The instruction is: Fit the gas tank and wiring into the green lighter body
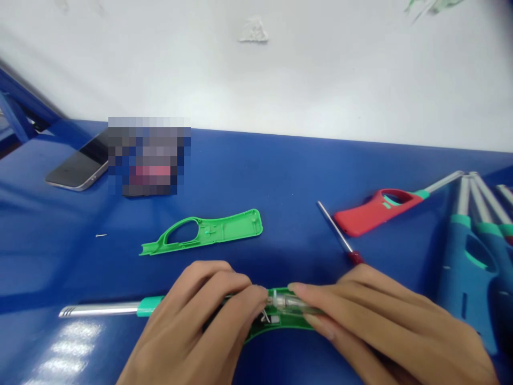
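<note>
An opened green gas lighter lies on the blue table in front of me, its inner parts exposed. My left hand is closed over its middle, fingertips at the small metal parts by the valve. To the left of that hand, the teal collar and silver nozzle tube stick out. My right hand pinches the clear fuel tank seated in the green shell. Beyond my hands lies the loose green shell half, inner side up.
A screwdriver with a red handle lies beside a red gas lighter. Several blue gas lighters are at the right. A small screw is at the left. A phone and a blurred-out object lie near the wall.
</note>
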A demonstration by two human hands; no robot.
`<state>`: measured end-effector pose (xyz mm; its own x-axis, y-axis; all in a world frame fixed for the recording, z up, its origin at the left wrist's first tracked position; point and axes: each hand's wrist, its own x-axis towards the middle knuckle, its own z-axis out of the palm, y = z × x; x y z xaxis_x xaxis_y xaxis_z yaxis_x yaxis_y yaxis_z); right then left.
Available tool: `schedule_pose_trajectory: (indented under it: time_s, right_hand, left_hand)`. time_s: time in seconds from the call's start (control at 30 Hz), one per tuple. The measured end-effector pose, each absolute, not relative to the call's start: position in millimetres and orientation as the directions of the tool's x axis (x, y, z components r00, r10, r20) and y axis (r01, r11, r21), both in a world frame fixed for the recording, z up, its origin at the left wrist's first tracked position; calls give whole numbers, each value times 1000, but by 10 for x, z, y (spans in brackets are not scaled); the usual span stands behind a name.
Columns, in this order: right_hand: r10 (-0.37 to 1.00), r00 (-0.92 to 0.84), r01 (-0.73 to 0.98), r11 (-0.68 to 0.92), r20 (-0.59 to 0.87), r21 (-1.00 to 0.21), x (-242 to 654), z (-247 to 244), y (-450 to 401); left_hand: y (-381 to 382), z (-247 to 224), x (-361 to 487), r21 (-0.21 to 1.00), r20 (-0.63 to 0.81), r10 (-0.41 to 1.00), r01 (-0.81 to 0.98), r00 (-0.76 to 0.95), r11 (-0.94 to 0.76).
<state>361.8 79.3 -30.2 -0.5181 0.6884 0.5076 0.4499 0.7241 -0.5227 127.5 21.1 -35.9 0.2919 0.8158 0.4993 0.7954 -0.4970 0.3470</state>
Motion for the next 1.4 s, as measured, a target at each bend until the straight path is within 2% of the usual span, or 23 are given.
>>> schedule_pose_trajectory:
  time_s: [0.4,0.63,0.8,1.1,1.4]
  right_hand:
    - [694,-489,465,720,528,-515,3659,-390,765]
    - [694,-487,478,719,529,-504,3647,-395,763]
    - [690,-491,466,724,531,-509,3669,-378,752]
    - [697,-505,492,717,510,-493,3654,-391,775]
    - [700,-480,431,713,529,-553,3655,-404,745]
  left_hand:
    - [290,-328,1313,364,479,831,798,282,-480]
    - [219,-362,1232,311,490,794,779,359,-544]
    - [227,-376,1247,318,505,795,784,336,-534]
    - [212,-418,1214,271,483,782,782,393,-561]
    - [199,-421,1171,230,474,760,771,445,-594]
